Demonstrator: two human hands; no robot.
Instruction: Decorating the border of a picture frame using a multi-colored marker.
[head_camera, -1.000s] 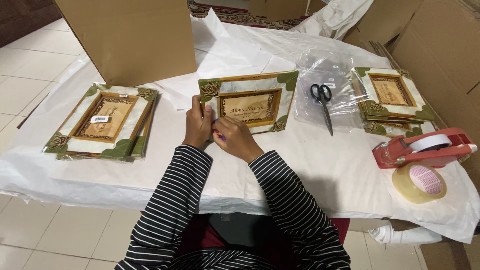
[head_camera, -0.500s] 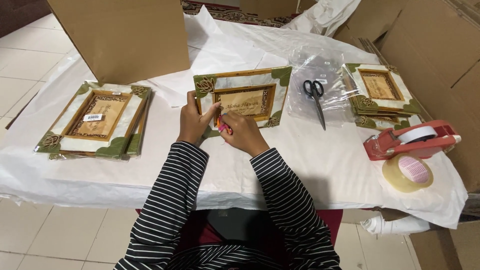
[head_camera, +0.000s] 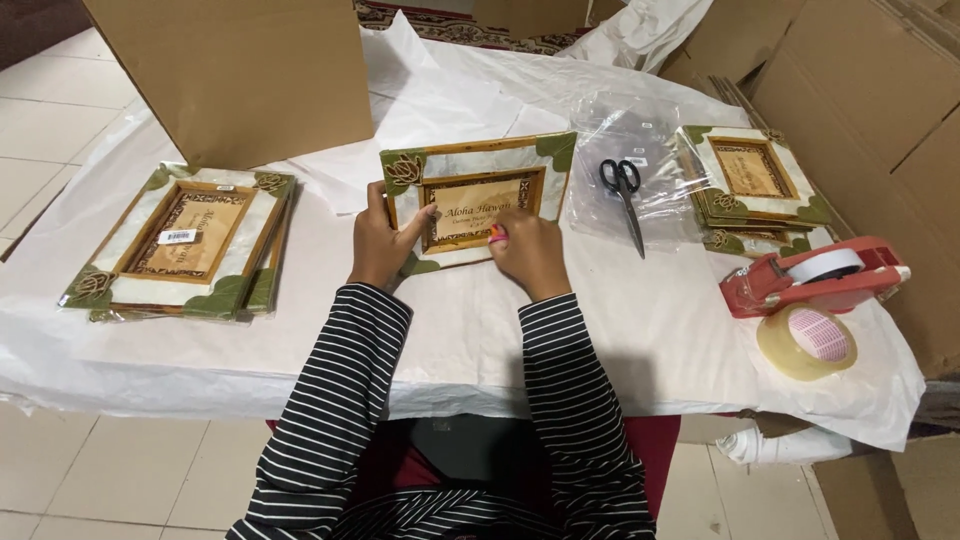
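1. White paper (head_camera: 470, 330) covers a table standing on pale floor tiles, with brown cardboard boxes (head_camera: 240, 70) behind and to the right.
2. At the middle of the table, tilted up on its lower edge, stands a rectangular picture frame with pearly white borders, green leaf corners and a golden wooden inner rim (head_camera: 475, 195).
3. Left hand (head_camera: 380, 245), in a black-and-white striped sleeve, grips the frame's left edge, fingers curled behind it and thumb pressed on the front.
4. Right hand (head_camera: 530, 250) rests at the frame's lower right part, fingers closed around a small pink-and-orange object (head_camera: 497, 236) too small to identify, touching the frame.
5. Left of the frame, well apart, lies a stack of similar frames (head_camera: 185, 245).
6. To the right, black-handled scissors (head_camera: 622, 190) lie on a clear plastic bag (head_camera: 640, 150).
7. Farther right sits another stack of wrapped frames (head_camera: 750, 185), then a red tape dispenser (head_camera: 810, 278) and a roll of clear tape (head_camera: 808, 342) just beside it.
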